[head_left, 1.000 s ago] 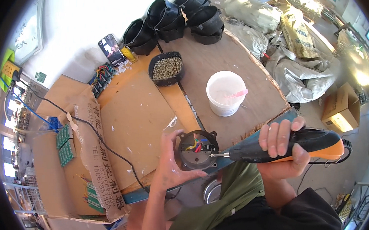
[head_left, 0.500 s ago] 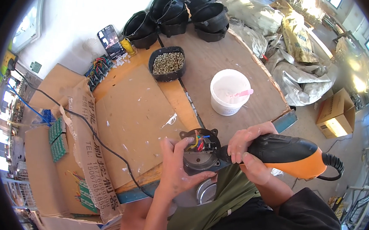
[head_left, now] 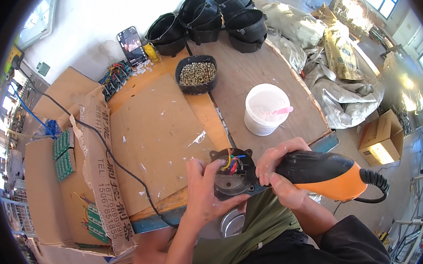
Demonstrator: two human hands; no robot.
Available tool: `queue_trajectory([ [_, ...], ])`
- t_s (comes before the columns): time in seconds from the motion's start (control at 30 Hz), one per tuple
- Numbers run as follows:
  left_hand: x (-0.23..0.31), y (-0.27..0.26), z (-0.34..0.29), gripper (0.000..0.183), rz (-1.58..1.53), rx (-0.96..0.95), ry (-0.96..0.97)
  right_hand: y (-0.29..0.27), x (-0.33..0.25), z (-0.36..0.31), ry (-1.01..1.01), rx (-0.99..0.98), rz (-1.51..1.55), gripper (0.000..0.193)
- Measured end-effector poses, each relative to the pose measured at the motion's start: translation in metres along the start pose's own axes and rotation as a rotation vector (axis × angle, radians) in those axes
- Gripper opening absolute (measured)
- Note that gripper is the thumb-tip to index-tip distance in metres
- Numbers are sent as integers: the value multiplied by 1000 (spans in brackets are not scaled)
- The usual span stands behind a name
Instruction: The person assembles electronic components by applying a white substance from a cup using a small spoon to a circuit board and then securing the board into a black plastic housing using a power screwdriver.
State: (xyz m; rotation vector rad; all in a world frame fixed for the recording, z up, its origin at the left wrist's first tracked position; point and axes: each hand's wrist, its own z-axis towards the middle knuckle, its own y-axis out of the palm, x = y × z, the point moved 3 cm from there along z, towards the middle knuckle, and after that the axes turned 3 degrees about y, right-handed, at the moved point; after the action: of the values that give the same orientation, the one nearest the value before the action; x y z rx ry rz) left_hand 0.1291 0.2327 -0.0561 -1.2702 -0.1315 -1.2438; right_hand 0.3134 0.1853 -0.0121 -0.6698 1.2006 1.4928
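My left hand (head_left: 206, 193) grips the rim of a round black plastic housing (head_left: 235, 184), fingers at its far left side and thumb along the near edge. Red, yellow, green and blue wires (head_left: 235, 159) sit inside its far half. My right hand (head_left: 281, 172) is wrapped around the front of a corded orange-and-black power tool (head_left: 320, 173), held almost level. The tool's nose points left at the housing's right side; fingers partly hide it, so I cannot tell whether it touches. Below the housing, a round silvery metal piece (head_left: 233, 224) is near my lap.
A white bucket (head_left: 265, 117) with a pink-handled tool stands beyond my hands. A black tub of pellets (head_left: 195, 89), stacked black pots (head_left: 200, 14) and a phone (head_left: 132, 45) are farther back. Left, a cardboard box (head_left: 50, 189) holds green circuit boards; a black cable (head_left: 121, 165) crosses it.
The power tool and my right hand have shifted slightly left. The housing stays in my left hand, its wires showing a little more plainly. The whole view has moved slightly.
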Motion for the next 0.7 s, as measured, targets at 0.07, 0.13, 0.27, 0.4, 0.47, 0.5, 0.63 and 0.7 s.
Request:
queue_trajectory([
  [0.07,-1,1,0,87,14,2,4,-1,6,2,-17,-25,59,37],
  [0.13,1,0,-2,85,27,-2,3,2,3,2,17,-34,64,37],
  [0.27,1,-1,-1,81,44,-8,-1,1,5,6,39,-89,-79,37],
  [0.4,-1,0,-2,78,39,-1,18,5,-3,9,71,-101,-193,35],
  [0.47,-1,1,-1,77,40,3,25,7,-3,7,54,-63,-255,33],
  [0.5,-1,1,-1,77,31,8,17,9,-4,7,54,-49,-282,31],
  [0.63,-4,4,-3,78,-11,16,-13,13,-9,15,26,-115,-412,30],
  [0.7,-3,4,-1,78,8,10,6,13,-9,16,11,-130,-480,33],
])
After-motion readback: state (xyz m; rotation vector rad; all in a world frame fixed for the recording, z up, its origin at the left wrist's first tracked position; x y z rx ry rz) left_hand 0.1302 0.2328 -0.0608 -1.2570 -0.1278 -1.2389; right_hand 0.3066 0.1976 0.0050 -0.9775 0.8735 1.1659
